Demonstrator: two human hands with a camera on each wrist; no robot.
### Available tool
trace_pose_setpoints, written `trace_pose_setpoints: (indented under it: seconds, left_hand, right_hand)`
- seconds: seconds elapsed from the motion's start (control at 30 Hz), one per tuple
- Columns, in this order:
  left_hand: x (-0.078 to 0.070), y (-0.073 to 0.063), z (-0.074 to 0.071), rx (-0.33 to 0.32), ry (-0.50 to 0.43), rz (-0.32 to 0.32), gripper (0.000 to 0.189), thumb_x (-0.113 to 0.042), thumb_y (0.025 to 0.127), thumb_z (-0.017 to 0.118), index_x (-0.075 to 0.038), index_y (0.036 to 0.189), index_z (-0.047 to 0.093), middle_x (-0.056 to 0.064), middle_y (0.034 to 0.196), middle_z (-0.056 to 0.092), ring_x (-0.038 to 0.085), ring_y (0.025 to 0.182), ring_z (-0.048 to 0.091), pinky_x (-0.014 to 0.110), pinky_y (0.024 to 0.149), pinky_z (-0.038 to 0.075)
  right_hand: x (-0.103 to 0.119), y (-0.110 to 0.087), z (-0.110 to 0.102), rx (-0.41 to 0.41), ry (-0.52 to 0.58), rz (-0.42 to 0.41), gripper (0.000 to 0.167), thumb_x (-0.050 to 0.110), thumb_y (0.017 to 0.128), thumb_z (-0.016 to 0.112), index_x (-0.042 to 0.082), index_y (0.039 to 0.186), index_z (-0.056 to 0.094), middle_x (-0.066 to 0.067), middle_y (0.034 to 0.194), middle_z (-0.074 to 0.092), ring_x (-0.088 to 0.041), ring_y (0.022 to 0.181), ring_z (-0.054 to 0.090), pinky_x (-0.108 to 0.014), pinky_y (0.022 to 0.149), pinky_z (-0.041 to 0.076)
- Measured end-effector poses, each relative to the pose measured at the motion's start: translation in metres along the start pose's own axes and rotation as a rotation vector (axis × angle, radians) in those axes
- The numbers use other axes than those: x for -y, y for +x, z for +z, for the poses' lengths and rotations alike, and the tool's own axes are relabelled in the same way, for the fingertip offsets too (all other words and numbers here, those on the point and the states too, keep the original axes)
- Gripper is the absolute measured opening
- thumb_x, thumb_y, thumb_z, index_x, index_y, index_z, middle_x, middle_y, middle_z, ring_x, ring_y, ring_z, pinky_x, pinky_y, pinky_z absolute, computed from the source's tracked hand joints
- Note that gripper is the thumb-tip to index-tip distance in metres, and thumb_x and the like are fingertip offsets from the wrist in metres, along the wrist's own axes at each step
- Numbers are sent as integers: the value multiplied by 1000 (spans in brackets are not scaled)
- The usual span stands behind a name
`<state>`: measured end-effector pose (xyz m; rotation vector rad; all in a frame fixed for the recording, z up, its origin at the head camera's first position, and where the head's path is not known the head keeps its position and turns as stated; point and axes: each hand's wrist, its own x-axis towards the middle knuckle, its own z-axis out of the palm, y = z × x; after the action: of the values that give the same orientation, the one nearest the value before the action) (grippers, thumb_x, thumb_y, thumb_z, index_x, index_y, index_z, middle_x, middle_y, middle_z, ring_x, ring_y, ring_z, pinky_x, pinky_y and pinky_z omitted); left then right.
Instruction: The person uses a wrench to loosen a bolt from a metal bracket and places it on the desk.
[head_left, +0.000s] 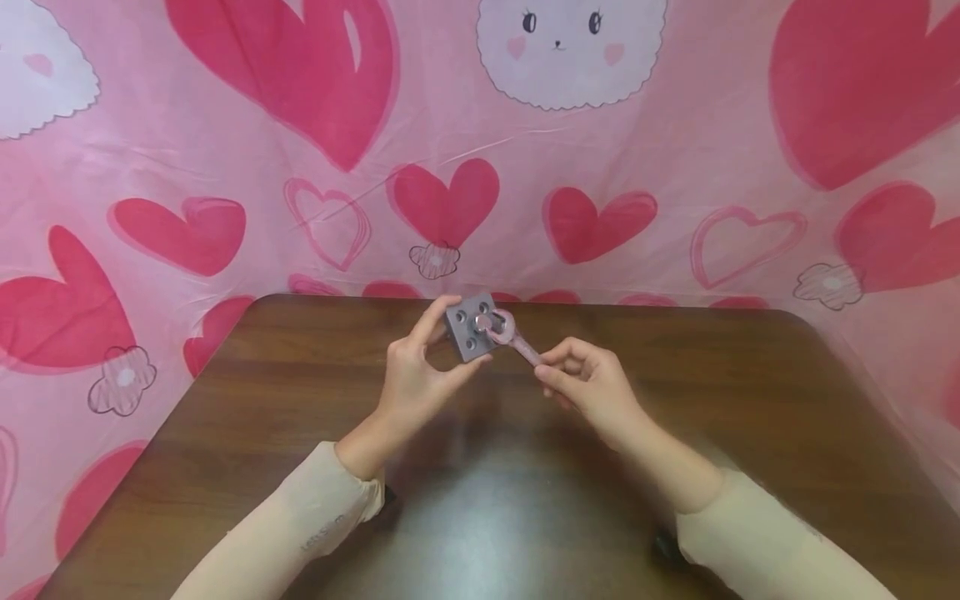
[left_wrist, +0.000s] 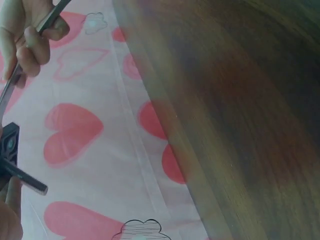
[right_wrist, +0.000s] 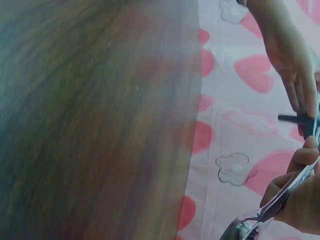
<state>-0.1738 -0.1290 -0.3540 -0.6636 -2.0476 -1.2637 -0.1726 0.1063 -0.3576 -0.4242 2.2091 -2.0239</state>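
Note:
My left hand (head_left: 412, 375) grips a grey square block (head_left: 470, 343) by its edges, thumb below and fingers above. Several round holes show in its face, and a bolt (head_left: 482, 322) sits near the middle. On the far side of the block a threaded bolt shank (left_wrist: 31, 183) sticks out in the left wrist view. With thumb and fingers my right hand (head_left: 592, 383) pinches the handle of a shiny metal wrench (head_left: 525, 347). One wrench end lies at the bolt head; whether it fits around it I cannot tell. The other end (right_wrist: 245, 225) points back past the right hand.
Both hands are raised above a dark brown wooden table (head_left: 480, 517). A pink cloth (head_left: 525, 150) with red hearts hangs behind its far edge. Small dark objects (head_left: 666, 546) show by both sleeves, partly hidden.

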Motion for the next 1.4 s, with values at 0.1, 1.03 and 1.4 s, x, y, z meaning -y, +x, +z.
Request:
trace_pose_setpoints:
  seconds: [0.1,1.03,1.4]
  left_hand:
    - [0,-1,1,-22,0,-1,72,-5,70,89,-5,133,55,14,110,75,21,100,73,35,87,59]
    - [-1,-1,-15,212,28,-47,74,-9,67,92,-9,132,57,10,108,76,19,100,73,39,82,57]
    - [-6,1,-25,455,-94,-151,73,-8,66,92,-12,131,58,7,107,76,12,99,73,27,84,58]
  right_hand:
    - [0,0,5,2,5,5,19,4,92,68,-10,102,59,3,66,65,-10,53,48,-21,48,39]
    - [-11,10,1,109,-42,62,16,4,91,69,-8,98,62,-6,66,64,-13,51,47,-21,45,38]
    - [-20,23,-20,284,-53,33,9,3,88,72,-1,92,65,-10,67,65,-14,51,51,-25,45,44]
